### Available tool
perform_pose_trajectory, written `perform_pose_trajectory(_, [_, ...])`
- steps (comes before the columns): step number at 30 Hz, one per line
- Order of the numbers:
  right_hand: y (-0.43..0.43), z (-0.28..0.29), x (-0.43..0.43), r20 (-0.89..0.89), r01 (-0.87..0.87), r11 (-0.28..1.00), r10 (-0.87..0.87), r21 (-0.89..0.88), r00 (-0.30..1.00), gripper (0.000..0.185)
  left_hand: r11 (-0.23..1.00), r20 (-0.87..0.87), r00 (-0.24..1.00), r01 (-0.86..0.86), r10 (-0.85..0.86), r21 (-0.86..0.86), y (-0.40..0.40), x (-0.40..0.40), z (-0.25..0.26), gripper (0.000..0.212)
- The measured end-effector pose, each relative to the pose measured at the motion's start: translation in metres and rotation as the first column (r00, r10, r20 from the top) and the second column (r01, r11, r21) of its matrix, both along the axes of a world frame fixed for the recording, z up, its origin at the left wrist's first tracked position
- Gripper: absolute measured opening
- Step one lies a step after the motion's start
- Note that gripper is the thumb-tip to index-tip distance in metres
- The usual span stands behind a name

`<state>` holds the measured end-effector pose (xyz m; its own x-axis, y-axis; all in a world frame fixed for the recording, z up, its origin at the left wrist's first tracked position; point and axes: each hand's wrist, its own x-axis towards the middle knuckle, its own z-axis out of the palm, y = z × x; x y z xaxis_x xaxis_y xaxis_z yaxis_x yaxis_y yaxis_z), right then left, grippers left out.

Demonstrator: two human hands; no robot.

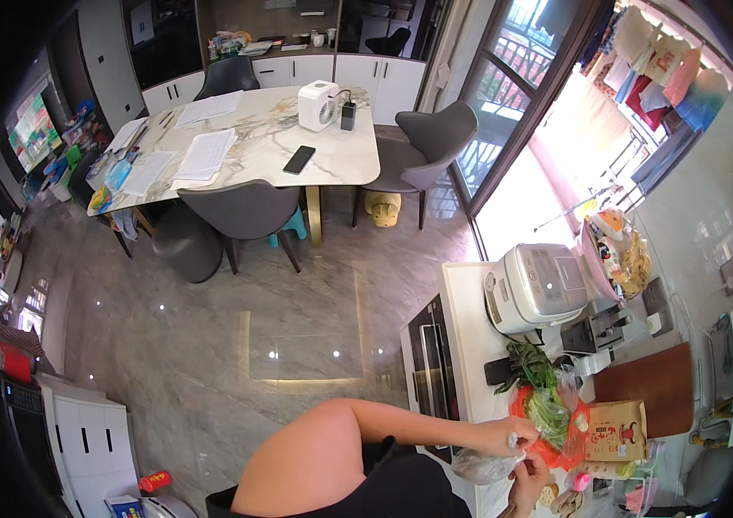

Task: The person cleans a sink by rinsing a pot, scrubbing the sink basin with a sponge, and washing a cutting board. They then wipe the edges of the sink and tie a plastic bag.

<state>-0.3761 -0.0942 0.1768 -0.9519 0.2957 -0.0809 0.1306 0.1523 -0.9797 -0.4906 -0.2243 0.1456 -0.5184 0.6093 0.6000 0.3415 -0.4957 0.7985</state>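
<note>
My left hand (499,435) pinches the twisted neck of a clear plastic bag (484,467) over the front of the counter. Below it in the picture, my right hand (527,482) grips the same neck with thumb and fingers. The bag hangs bulging beneath; its contents are blurred. Just beyond my hands lies a bunch of leafy green vegetables (549,414), partly in an orange-red plastic bag (570,447). A brown paper bag (619,430) with printing stands behind the greens.
A rice cooker (538,288) stands on the counter (470,382), near a black phone-like object (498,371), a knife block (596,330) and a brown cutting board (648,388). A pink basin (592,259) holds packaged food. Across the floor are a marble-top table (263,155) and chairs (243,210).
</note>
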Motion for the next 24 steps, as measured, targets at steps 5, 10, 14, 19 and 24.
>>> perform_pose_trajectory(5, [-0.011,0.013,0.006,-0.009,-0.101,0.987,0.103,0.126,0.995,0.006,0.965,0.113,0.969,0.233,-0.22,-0.117,-0.011,-0.007,0.001,0.02])
perform_pose_trajectory(10, [-0.003,0.015,0.009,-0.079,-0.133,0.933,0.168,0.333,0.983,0.006,0.926,0.149,0.927,0.361,-0.344,-0.11,-0.017,-0.009,-0.013,0.016])
perform_pose_trajectory(14, [-0.015,0.043,0.013,0.001,-0.222,0.796,0.268,0.563,0.963,0.012,0.997,-0.068,0.996,0.053,-0.057,-0.063,-0.038,-0.017,-0.004,0.022])
perform_pose_trajectory(19, [-0.028,0.058,0.023,0.023,-0.251,0.673,0.329,0.696,0.944,0.013,0.994,-0.087,0.99,0.109,-0.109,-0.005,-0.044,-0.02,-0.01,0.022])
perform_pose_trajectory(24, [-0.029,0.071,0.024,-0.224,0.292,0.921,-0.237,0.256,0.945,0.021,0.9,-0.172,0.912,0.308,-0.372,-0.309,0.014,-0.003,0.032,0.016])
